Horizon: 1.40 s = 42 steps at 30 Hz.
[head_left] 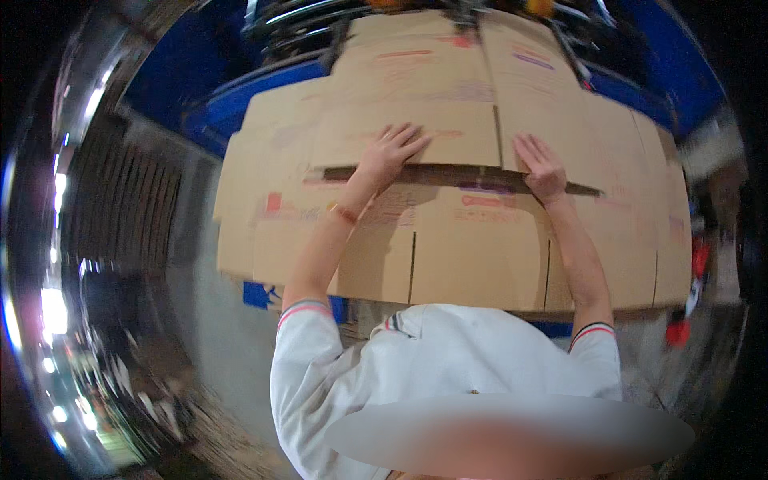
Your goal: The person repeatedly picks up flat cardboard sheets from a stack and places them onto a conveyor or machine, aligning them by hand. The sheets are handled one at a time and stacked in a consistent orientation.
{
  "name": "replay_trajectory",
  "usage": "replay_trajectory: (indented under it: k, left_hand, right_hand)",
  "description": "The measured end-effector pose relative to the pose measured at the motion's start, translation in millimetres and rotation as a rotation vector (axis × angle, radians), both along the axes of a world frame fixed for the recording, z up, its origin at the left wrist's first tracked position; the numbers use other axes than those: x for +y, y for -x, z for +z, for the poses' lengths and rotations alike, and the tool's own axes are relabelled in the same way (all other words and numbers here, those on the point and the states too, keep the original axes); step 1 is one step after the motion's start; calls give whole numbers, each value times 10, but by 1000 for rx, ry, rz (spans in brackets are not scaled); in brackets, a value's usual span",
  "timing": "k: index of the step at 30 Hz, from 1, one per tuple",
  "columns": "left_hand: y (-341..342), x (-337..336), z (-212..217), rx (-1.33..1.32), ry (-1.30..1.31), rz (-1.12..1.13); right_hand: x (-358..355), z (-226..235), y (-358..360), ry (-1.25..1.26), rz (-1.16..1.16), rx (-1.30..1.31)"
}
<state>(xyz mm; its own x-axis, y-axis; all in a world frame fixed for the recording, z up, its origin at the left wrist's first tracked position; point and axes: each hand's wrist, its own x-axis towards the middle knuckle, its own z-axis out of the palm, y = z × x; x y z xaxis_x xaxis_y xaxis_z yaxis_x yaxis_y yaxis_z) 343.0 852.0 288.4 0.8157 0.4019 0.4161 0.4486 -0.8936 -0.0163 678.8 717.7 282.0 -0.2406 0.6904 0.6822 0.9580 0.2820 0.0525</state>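
Flat printed cardboard sheets (480,264) lie in front of me, with cut slots and red and purple print. Another cardboard sheet (416,88) lies beyond a dark gap and reaches under the blue machine. My left hand (392,150) rests on that far sheet just past the gap, its fingers spread. To the right, my right hand (542,168) lies on the cardboard beside a narrow slot, fingers stretched forward. Neither hand grips anything that I can see. Both forearms reach across the near sheet.
A blue machine (192,88) with dark metal rollers (304,32) stands at the far side. Red objects (678,332) hang by the sheets' right edge. Grey floor (228,336) shows at the left, and blurred stacked items (120,384) lie further left.
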Motion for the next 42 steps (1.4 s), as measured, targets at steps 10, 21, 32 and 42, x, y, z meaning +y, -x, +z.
replay_trajectory:
  k: [10, 21, 32, 42]
  left_hand:
    - [-35, 139, 105, -174, -196, 448]
    - [-352, 1087, 216, -96, -31, 432]
    - [1914, 1035, -34, -385, -6, 1274]
    - [2796, 795, 390, -377, 641, 1391]
  right_hand:
    - [333, 167, -92, -107, -193, -120]
    - [1295, 382, -417, 20, -359, -192]
    - [2058, 77, -536, 337, -247, 51]
    - [2693, 287, -1160, 722, -307, 169]
